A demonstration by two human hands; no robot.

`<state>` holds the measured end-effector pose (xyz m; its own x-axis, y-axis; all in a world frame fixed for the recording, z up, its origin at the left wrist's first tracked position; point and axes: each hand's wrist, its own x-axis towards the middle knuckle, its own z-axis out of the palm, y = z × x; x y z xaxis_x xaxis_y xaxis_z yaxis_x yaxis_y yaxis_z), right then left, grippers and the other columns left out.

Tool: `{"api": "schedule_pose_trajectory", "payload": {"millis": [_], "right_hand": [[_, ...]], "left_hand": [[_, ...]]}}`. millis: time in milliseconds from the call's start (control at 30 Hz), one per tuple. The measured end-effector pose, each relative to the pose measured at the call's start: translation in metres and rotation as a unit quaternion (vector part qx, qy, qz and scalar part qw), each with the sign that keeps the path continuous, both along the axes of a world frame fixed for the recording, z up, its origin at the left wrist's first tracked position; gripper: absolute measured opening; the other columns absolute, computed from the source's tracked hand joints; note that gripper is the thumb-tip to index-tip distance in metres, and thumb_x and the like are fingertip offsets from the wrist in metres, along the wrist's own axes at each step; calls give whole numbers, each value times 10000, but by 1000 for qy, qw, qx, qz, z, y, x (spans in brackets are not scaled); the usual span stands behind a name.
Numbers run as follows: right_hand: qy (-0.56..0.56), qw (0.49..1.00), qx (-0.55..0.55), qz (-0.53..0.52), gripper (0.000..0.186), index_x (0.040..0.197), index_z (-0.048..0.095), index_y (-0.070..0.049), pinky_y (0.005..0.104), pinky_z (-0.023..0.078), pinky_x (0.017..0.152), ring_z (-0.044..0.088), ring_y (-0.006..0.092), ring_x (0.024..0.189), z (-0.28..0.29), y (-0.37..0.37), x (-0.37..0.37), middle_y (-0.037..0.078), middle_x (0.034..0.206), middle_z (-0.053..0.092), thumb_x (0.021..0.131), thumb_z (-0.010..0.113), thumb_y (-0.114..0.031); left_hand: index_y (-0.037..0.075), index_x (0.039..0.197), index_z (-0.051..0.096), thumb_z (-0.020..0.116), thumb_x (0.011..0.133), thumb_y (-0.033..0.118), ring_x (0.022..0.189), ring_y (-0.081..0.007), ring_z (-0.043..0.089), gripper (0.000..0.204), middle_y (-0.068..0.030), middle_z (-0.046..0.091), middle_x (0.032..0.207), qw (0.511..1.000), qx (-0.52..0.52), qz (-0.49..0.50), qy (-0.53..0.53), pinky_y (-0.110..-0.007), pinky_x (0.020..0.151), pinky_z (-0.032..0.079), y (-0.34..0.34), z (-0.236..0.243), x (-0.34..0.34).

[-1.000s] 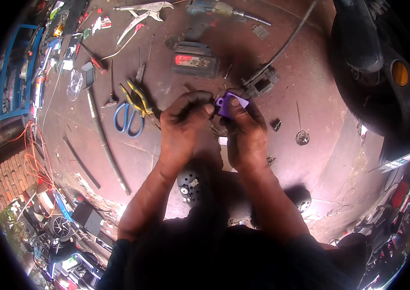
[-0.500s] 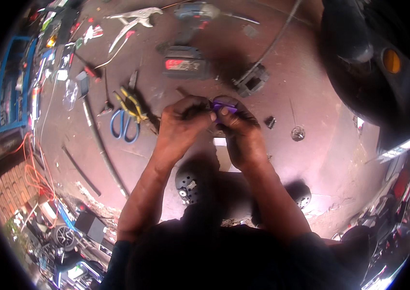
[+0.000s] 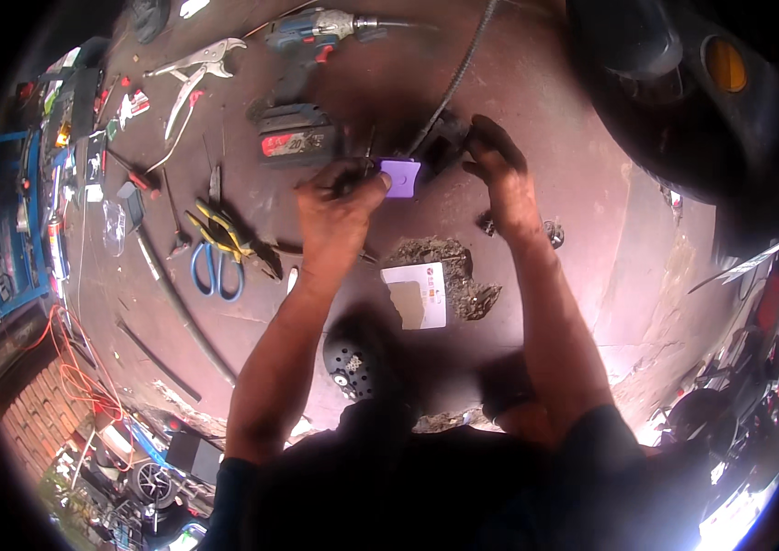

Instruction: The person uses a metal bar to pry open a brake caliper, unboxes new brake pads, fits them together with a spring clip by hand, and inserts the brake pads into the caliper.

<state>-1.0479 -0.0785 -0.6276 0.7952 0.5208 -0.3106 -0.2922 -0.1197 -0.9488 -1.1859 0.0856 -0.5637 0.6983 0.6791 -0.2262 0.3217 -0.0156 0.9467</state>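
Observation:
My left hand [image 3: 343, 197] pinches a small, flat, purple square piece [image 3: 401, 178] between thumb and fingers. Its face carries a faint round mark. A thin dark rod [image 3: 371, 141] stands out just above these fingers; whether they hold it is unclear. To the right, my right hand [image 3: 503, 174] has its thumb and fingers apart, with dark, dirty fingertips. They are at the right end of a black block-shaped part [image 3: 447, 143] on the floor; I cannot tell whether they touch it. A ribbed cable [image 3: 455, 78] runs up from beside this part.
A cordless drill [image 3: 320, 29], a battery pack [image 3: 297, 138], locking pliers [image 3: 196, 69], yellow-handled pliers [image 3: 218, 227] and blue-handled scissors [image 3: 218, 275] lie leftward. A torn white card [image 3: 433, 292] lies by a dirt clump [image 3: 472, 275]. At upper right stands a wheel [image 3: 628, 138].
My right hand has left the purple piece and moved right, beside the black part. The left hand alone keeps the purple piece. The view has shifted, uncovering the card and dirt.

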Motion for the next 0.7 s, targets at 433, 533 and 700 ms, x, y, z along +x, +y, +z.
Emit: {"api": "schedule_pose_trajectory", "payload": {"millis": [433,533,700], "right_hand": [[48,993,-19,101,692,1287,542,9,352,456,893,569,247,1003,15,17,20,142,1130,629,868,515,-541],[61,998,9,22,714,1312,504,6,377,447,917,572,250,1040,16,25,7,140,1189,600,881,489,-562],[161,983,31,78,658,1342,467,-20,377,459,932,573,240,1086,39,29,-2,136,1223,574,926,459,-529]], "left_hand": [[-68,917,650,720,771,126,685,-108,569,253,-52,636,755,999,-11,2,-38,-251,649,456,10,-23,22],[-58,915,653,726,772,116,671,-104,553,236,-42,627,753,998,-1,20,-60,-246,631,447,8,-11,18],[-40,917,653,734,760,71,626,-59,467,208,10,575,711,996,22,22,-85,-229,578,399,1,3,14]]}}
